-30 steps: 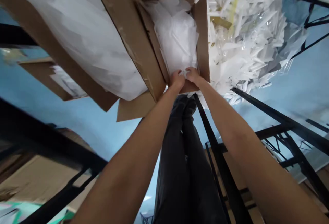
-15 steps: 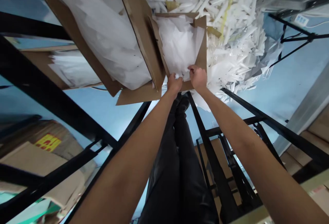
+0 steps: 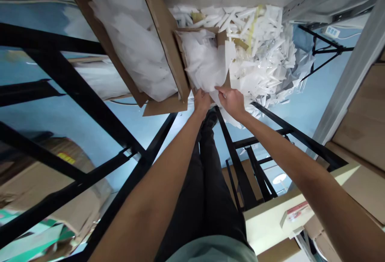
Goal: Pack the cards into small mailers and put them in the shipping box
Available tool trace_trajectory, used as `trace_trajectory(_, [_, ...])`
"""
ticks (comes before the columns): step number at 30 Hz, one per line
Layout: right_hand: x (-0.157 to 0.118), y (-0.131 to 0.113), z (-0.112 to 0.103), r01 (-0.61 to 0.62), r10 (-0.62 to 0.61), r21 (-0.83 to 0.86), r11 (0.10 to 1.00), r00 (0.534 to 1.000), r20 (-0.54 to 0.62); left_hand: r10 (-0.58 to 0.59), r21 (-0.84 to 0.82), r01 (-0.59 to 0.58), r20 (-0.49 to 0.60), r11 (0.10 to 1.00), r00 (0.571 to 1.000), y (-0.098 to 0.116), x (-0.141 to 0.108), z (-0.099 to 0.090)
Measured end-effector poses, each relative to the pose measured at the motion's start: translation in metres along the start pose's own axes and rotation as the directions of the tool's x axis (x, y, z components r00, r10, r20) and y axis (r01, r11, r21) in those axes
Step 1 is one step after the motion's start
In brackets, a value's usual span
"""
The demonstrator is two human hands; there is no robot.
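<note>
A small cardboard box [image 3: 227,80], filled with thin white sheets or bags [image 3: 203,59], lies ahead of me between my hands and the far wall. At its near left corner, my left hand [image 3: 202,101] is closed with its fingers over the box's edge. Near the box's right front, my right hand [image 3: 233,101] pinches the edge of the white material between thumb and forefinger. Exactly what lies under the left fingertips is hard to make out. One white sheet [image 3: 229,55] sticks up over the box's right side.
A larger cardboard box [image 3: 159,33] of white sheets stands directly left. Behind and right spreads a heap of white scraps [image 3: 267,61]. Black metal frames [image 3: 90,101] flank me on both sides. Brown cartons [image 3: 361,113] are stacked at the right, beyond a grey post [image 3: 337,105].
My view has shifted, bringing my shirt and a pale ledge into sight. My right hand has come slightly toward me and lower at the box's front. The sheet at the right side now sticks out further.
</note>
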State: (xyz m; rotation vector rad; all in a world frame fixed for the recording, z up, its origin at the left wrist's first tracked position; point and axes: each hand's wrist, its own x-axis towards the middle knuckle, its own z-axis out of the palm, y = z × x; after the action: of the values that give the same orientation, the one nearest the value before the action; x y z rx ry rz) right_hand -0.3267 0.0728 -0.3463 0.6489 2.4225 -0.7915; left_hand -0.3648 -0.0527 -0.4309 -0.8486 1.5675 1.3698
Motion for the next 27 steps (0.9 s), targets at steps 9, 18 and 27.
trace_trajectory(9, [-0.015,-0.005,-0.013,0.016,-0.018,0.066,0.998,0.999,0.036,-0.343,-0.481,0.326,0.055,0.814,0.938,0.035,-0.021,0.008])
trace_trajectory(18, [-0.039,-0.033,-0.042,0.185,-0.147,-0.105,0.977,0.943,0.298,-0.208,-0.414,0.240,0.123,0.878,0.970,0.058,-0.066,-0.013])
trace_trajectory(27, [-0.112,-0.080,-0.076,0.078,-0.089,0.092,0.993,0.989,0.122,-0.125,-0.366,0.139,0.062,0.920,0.990,0.092,-0.140,-0.023])
